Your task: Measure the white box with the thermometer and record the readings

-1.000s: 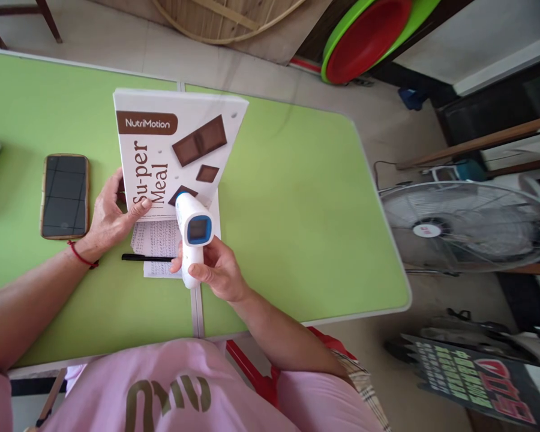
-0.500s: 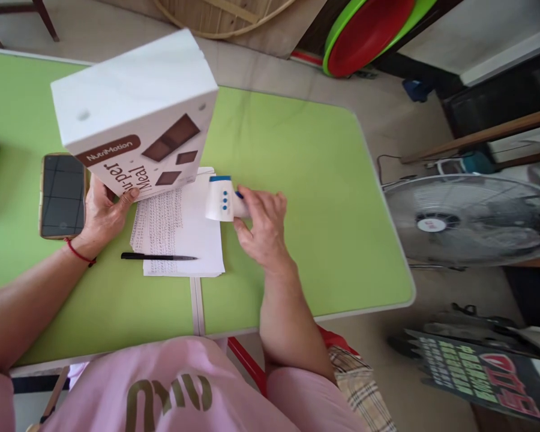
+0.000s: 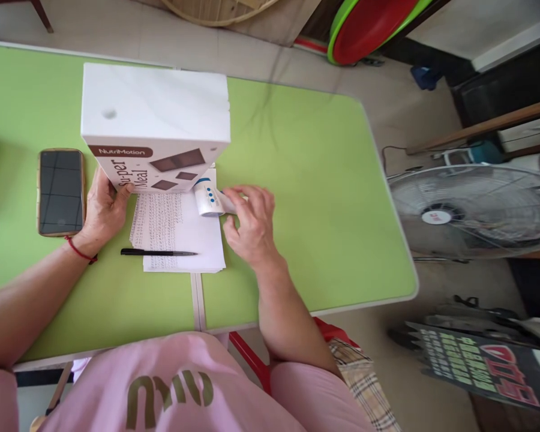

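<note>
A white NutriMotion meal box (image 3: 157,108) stands upright, its brown-printed front towards me. My left hand (image 3: 105,207) grips its lower left edge, thumb on the front and fingers behind. A white infrared thermometer (image 3: 208,199) with blue buttons lies on its side on the papers, close to the box's lower right corner. Beside its handle is my right hand (image 3: 252,225), with thumb and fingers apart and curved loosely. The stack of handwritten papers (image 3: 198,240) lies partly under the box, and a black pen (image 3: 157,252) rests across it.
A smartphone (image 3: 60,192) lies left of my left hand on the green folding table (image 3: 315,198). Off the table's right end stands a fan (image 3: 436,216). Red and green basins (image 3: 364,30) lean at the back. A printed sign (image 3: 481,366) is low at right.
The box has come down and turned squarer to me. The thermometer has moved left and down onto the papers, tipping over, and my right hand's fingers have loosened from its handle.
</note>
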Tool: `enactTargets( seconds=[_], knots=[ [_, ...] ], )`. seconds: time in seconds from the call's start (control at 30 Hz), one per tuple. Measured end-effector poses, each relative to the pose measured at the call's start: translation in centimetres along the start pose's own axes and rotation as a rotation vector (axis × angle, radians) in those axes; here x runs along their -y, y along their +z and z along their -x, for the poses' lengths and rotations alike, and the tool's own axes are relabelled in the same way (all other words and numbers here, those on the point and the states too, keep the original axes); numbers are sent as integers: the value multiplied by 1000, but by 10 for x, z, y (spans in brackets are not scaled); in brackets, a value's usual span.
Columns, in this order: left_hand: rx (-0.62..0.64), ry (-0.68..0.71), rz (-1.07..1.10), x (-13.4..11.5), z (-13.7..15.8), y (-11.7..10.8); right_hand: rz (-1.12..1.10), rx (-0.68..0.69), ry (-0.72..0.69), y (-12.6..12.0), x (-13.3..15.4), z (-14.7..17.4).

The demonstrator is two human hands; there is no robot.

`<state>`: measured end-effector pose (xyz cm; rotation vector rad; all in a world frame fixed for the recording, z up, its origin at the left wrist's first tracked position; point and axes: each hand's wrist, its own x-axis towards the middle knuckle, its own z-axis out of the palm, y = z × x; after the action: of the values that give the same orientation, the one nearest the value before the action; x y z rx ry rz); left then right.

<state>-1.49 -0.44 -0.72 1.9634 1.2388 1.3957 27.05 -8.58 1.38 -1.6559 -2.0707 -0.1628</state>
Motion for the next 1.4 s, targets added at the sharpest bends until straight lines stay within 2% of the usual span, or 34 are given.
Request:
enactTargets(
  seconds=[0.07, 0.13, 0.23, 0.37, 0.53, 0.6, 0.77, 0.87, 0.93, 1.0, 1.07, 1.13, 1.2, 1.27, 1.4],
  knots=[
    [-19, -12, 27, 2, 1, 2, -131, 9, -63, -2, 11, 5],
    [-12, -41, 83, 3, 1, 3, -241, 125, -119, -3, 20, 10],
    [15, -91, 141, 3, 2, 3, -307, 244, -85, 0, 26, 15],
    [67, -108, 154, 1, 1, 1, -350, 266, -24, 5, 22, 10],
    [117, -66, 237, -7, -2, 0, -366, 196, -61, 4, 17, 4],
    [64, -36, 196, -11, -2, -1, -378, 170, -110, 1, 21, 4],
    [-252, 54, -58, -23, 3, -3, -346, 204, -363, -1, 41, 7],
    [-250, 134, -95, -32, 8, -2, -296, 250, -424, 0, 45, 7],
    [-199, 160, -49, -39, 10, -2, -308, 243, -364, 0, 41, 6],
    [-117, 178, 18, -44, 11, -3, -375, 154, -271, -3, 34, 5],
    [10, 233, 44, -48, 12, -5, -483, 21, -140, -6, 31, 4],
    [185, 359, 27, -49, 14, -6, -622, -83, 32, -8, 33, 5],
    [371, 497, -60, -49, 17, -6, -773, -107, 177, -5, 40, 7],
    [529, 573, -232, -49, 21, -5, -888, -77, 261, 0, 48, 7],
    [700, 557, -507, -52, 30, -2, -987, -19, 382, 14, 57, 3]
  ],
)
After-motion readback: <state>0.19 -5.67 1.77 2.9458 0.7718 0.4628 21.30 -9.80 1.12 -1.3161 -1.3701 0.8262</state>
